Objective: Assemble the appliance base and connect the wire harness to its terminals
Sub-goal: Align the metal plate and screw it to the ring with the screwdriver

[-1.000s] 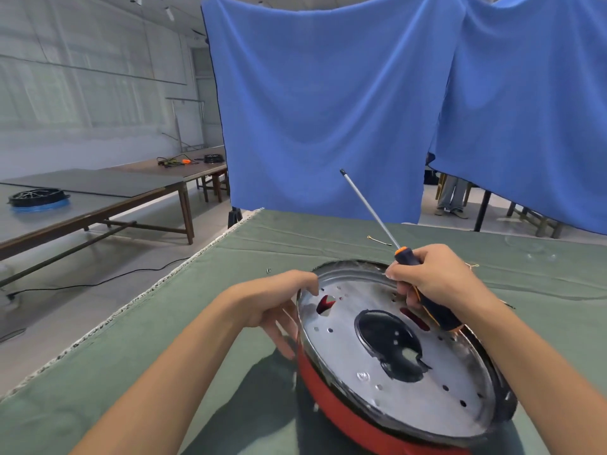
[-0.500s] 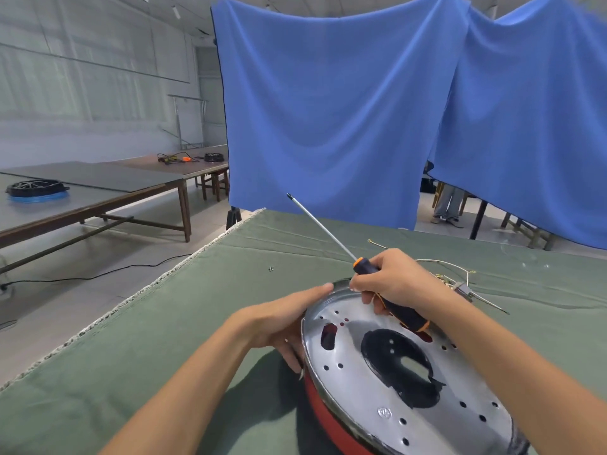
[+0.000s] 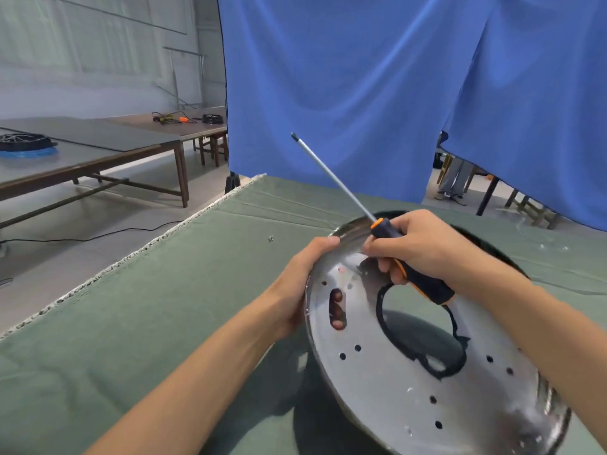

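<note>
Head view, green cloth table, blue curtain

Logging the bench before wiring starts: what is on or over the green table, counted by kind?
Hands: 2, left hand, right hand
Screwdrivers: 1, screwdriver
Metal base plates: 1, base plate
Small loose screws: 1, screw
Total: 5

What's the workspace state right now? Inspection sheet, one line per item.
Surface: green cloth covers the bench.
Job's things: round metal plate held tilted up off the cloth; screwdriver with its tip up and away from the plate.
Clutter: small screw lying on the cloth.
Grippers: left hand grips the plate's rim; right hand grips the screwdriver handle.
Cables: wire harness not seen; black cord on the floor.
Surroundings: blue curtain behind; wooden tables to the left.
</note>
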`<move>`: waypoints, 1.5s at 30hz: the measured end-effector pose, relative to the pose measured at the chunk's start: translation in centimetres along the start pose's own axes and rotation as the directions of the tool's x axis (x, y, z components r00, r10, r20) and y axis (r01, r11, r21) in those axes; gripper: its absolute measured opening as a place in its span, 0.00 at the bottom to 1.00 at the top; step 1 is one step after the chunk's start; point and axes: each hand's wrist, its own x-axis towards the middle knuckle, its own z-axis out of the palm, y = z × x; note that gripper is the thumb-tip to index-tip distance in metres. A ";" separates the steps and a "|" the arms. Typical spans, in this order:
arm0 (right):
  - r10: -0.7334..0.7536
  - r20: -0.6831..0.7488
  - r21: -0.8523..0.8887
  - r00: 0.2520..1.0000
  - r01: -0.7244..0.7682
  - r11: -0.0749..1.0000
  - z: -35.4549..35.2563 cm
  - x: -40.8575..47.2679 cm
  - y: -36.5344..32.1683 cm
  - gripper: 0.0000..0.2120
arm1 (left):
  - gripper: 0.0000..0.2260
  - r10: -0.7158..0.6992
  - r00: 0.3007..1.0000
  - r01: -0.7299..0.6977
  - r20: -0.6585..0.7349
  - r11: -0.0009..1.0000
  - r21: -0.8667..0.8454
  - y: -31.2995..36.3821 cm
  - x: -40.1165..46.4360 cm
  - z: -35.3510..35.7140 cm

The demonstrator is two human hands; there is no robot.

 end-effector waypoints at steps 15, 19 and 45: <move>-0.175 -0.149 0.173 0.973 0.200 0.964 3.3 -0.9 -1.8 0.07 | 0.20 0.432 0.889 -0.434 -0.150 0.901 0.018 0.6 -2.4 0.2; -0.180 -0.190 0.229 0.965 0.222 0.948 3.8 -1.2 -1.8 0.08 | 0.19 0.432 0.888 -0.437 -0.157 0.899 -0.003 0.6 -2.4 0.2; -0.059 0.005 0.111 0.998 0.058 0.992 6.5 -1.8 -2.0 0.09 | 0.34 0.330 0.886 -0.341 -0.325 0.940 0.025 -0.2 -1.5 0.1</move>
